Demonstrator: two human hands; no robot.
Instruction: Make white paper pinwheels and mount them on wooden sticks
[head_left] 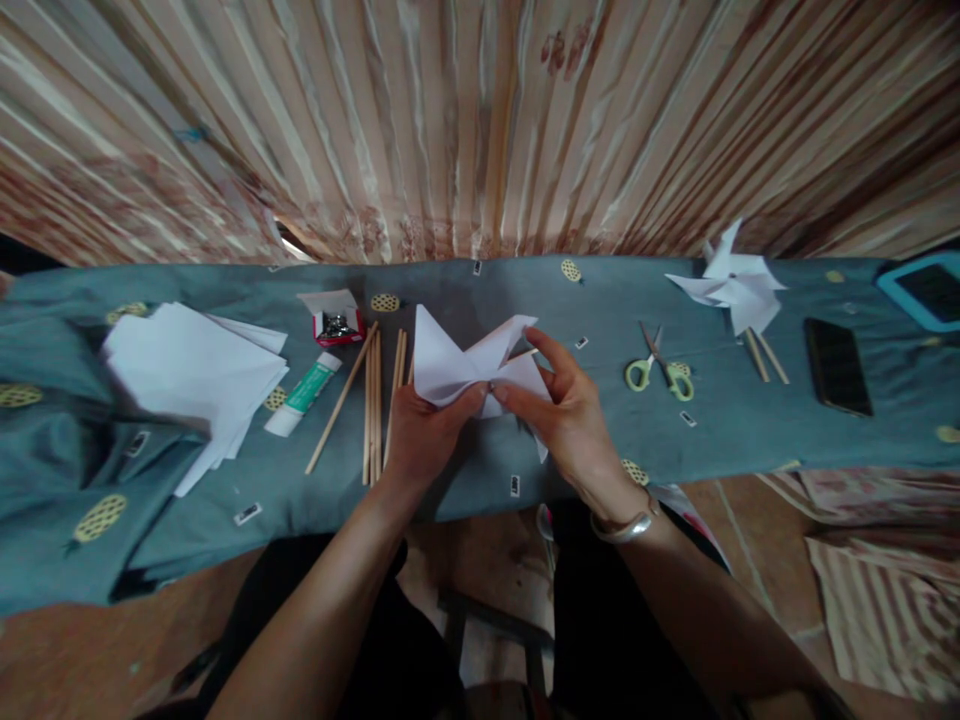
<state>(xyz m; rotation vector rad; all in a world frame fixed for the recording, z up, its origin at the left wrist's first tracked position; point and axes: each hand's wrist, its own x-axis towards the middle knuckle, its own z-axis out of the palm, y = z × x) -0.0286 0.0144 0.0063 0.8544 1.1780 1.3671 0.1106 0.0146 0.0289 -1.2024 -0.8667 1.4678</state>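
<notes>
One white paper pinwheel (444,366), at the middle of the table (592,440). Left hand (424,435): pinching the paper, thumb near centre, other fingers mostly hidden. Right hand (574,415): thumb near centre too, fingers gripping the right side. Wooden sticks (373,410) and glue stick (304,395) lie left; splayed scissors (657,354), right.
</notes>
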